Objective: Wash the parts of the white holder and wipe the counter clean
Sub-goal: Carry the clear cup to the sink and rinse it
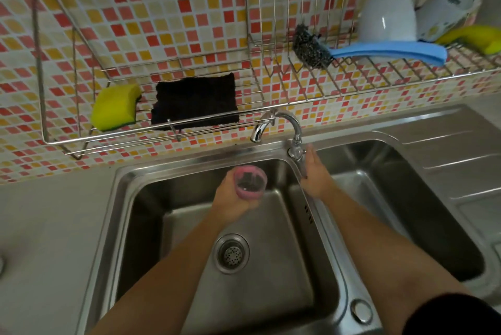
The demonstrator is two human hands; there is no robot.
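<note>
My left hand [230,201] grips a small pink cup [250,182] with a dark inside, holding it over the left sink basin [168,226] just below the tap spout [257,134]. My right hand [314,174] rests on the tap's lever handle [299,158] on the divider between the two basins, fingers wrapped along it. No water stream is visible. White holder parts [387,17] sit upside down on the wire rack at the upper right.
A wire rack [173,134] on the tiled wall holds a yellow sponge [115,106] and a black cloth [195,101]. Farther right lie a steel scourer [310,47], a blue cloth [390,51] and a yellow item [471,36]. Grey counter [48,226] lies left; the drainboard [461,166] right.
</note>
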